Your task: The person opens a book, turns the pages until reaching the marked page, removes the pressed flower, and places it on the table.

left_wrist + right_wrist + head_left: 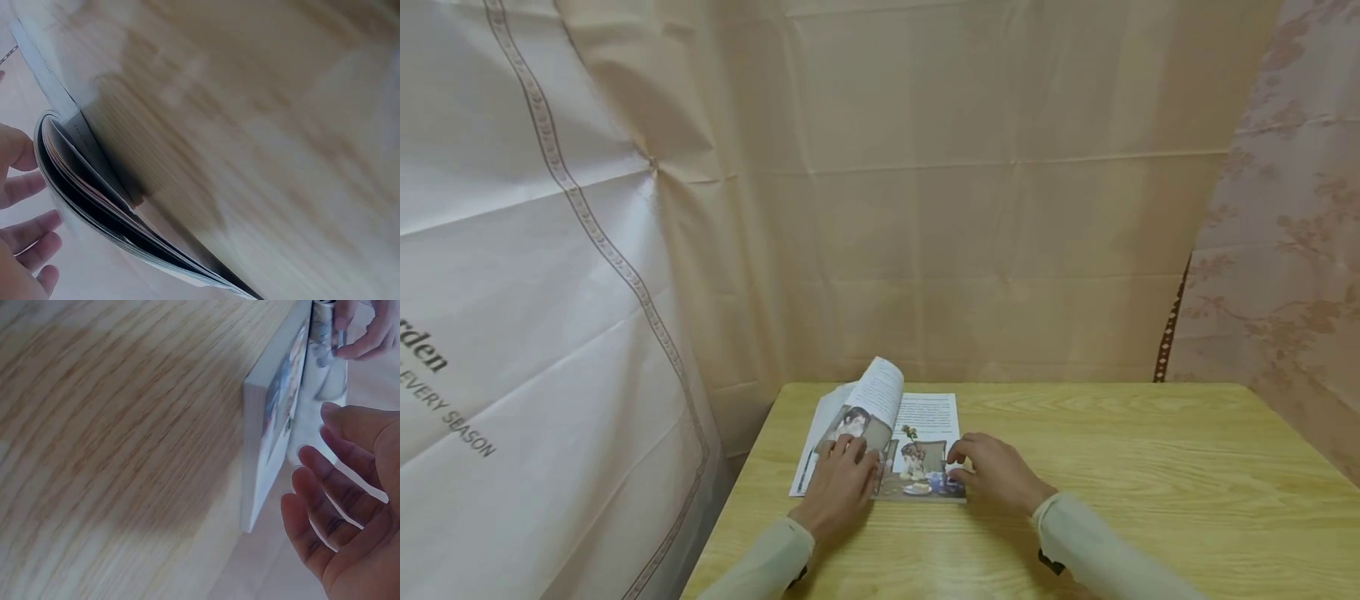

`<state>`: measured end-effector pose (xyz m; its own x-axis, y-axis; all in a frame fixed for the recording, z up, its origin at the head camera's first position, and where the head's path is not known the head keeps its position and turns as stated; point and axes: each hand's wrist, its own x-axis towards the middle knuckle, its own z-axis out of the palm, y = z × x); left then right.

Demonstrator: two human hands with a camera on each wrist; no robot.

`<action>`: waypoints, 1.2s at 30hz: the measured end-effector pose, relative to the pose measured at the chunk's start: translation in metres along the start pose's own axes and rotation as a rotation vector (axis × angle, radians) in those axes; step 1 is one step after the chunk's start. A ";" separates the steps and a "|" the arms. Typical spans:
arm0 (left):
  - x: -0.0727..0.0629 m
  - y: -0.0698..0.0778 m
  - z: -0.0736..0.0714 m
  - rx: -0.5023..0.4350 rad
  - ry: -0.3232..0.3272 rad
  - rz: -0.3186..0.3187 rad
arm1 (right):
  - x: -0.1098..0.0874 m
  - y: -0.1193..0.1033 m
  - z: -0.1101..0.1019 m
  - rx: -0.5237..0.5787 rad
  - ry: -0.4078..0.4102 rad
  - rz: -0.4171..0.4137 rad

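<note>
A thick book with text and illustrations (928, 413) lies spread on the wooden table. One bunch of its left pages (882, 390) arches up, showing a picture of a dark-haired figure. My left hand (841, 485) rests on that curved page. In the left wrist view the curled pages (81, 209) bow over the table, and the fingertips (47, 220) lie along their outer side. By the right page's lower right edge is my right hand (997, 472), its fingers loosely bent. Nothing is between thumb and fingers of this hand (353, 515) in the right wrist view, close to the book's page block (253, 444).
The wooden table (1120, 475) stretches to the right of the book. Behind it hangs a beige cloth (970, 208). A white printed cloth (550, 333) hangs at the left, and a floral one (1285, 275) at the right.
</note>
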<state>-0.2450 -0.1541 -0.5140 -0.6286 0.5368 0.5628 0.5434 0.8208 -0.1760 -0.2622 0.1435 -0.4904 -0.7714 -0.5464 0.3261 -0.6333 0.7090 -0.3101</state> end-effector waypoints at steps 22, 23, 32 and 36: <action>-0.005 -0.021 0.002 -0.278 -0.277 -0.031 | 0.031 0.006 0.012 0.059 -0.042 0.170; -0.005 -0.023 0.002 -0.285 -0.293 -0.033 | 0.034 0.006 0.013 0.050 -0.044 0.165; -0.007 -0.037 -0.001 -0.306 -0.406 -0.034 | 0.057 0.002 0.029 0.044 -0.057 0.164; -0.006 -0.040 -0.001 -0.297 -0.429 -0.045 | 0.062 -0.001 0.034 0.065 -0.092 0.231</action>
<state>-0.2623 -0.1902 -0.5097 -0.7925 0.5852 0.1720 0.6059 0.7875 0.1124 -0.3117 0.0933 -0.5005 -0.8968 -0.4134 0.1578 -0.4396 0.7916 -0.4244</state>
